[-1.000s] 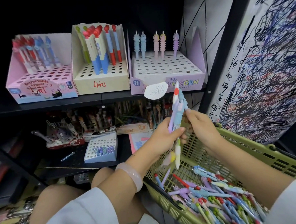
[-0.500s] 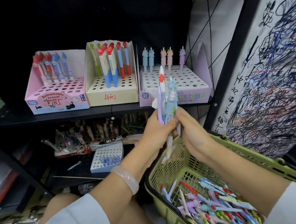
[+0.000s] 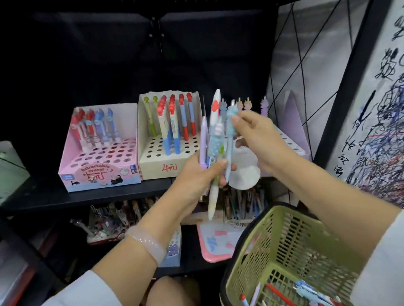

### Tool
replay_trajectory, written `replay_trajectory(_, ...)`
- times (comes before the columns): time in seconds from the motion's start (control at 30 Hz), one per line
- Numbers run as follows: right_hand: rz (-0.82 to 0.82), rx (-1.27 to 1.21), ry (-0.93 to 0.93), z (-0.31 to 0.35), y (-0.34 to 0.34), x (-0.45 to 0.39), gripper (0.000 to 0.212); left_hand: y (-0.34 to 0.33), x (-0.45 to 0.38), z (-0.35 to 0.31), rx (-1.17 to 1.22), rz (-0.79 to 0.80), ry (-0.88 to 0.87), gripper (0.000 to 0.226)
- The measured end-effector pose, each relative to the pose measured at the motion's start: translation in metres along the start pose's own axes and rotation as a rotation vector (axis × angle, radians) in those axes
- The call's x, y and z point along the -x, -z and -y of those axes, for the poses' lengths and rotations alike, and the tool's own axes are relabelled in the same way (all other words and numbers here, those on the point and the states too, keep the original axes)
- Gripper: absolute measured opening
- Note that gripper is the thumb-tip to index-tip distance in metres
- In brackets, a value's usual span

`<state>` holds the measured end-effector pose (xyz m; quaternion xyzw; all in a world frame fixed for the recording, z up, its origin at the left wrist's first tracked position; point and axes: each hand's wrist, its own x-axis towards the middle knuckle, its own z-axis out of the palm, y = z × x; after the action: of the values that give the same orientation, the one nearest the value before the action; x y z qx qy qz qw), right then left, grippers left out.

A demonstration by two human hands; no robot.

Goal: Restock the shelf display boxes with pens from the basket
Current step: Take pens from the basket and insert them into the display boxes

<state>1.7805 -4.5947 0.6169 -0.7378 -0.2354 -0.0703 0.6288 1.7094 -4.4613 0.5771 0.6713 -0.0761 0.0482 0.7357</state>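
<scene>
Left hand (image 3: 199, 177) gripping a bunch of pens (image 3: 213, 142) upright, just in front of the cream display box (image 3: 170, 159) on the shelf (image 3: 79, 197). Right hand (image 3: 254, 134) pinching the blue pen (image 3: 229, 127) top in that bunch. Green basket (image 3: 284, 247) below-right of that box, more pens inside.

Empty holes front of cream box (image 3: 170, 163); standing pens (image 3: 170, 121) crowd back rows.
</scene>
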Motion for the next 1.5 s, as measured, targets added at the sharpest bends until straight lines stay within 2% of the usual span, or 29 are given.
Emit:
replay_trajectory(0.13, -0.236, 0.015, -0.001, 0.003, 0.017, -0.059, 0.020, 0.019, -0.018, -0.008, 0.002, -0.141, 0.021, 0.008)
replay_trajectory(0.27, -0.362, 0.315, 0.069, -0.008, 0.027, -0.109, 0.023, 0.032, -0.032, -0.010, -0.014, -0.162, 0.022, 0.011)
replay_trajectory(0.47, -0.258, 0.681, 0.078, -0.035, 0.021, -0.138, 0.027, 0.039, -0.043, -0.006, 0.039, -0.114, 0.001, 0.007)
replay_trajectory(0.73, -0.241, 0.808, 0.043, -0.055, 0.019, -0.137, 0.029, 0.041, -0.048, 0.004, 0.027, -0.095, 0.000, 0.006)
replay_trajectory(0.93, -0.179, 1.049, -0.044, -0.047, 0.010, -0.146, 0.035, 0.041, -0.049, 0.009, 0.058, -0.085, 0.003, 0.008)
replay_trajectory(1.17, -0.076, 0.971, -0.209, -0.045, 0.014, -0.154, 0.036, 0.038, -0.046, 0.009, 0.100, -0.068, -0.003, 0.010)
replay_trajectory(1.27, -0.059, 0.955, -0.202, -0.046, 0.015, -0.154, 0.036, 0.036, -0.044, 0.007, 0.128, -0.077, 0.005, 0.007)
replay_trajectory(1.5, -0.021, 1.088, -0.131, -0.056, 0.006, -0.151, 0.034, 0.036, -0.044, 0.004, 0.123, -0.100, 0.001, 0.008)
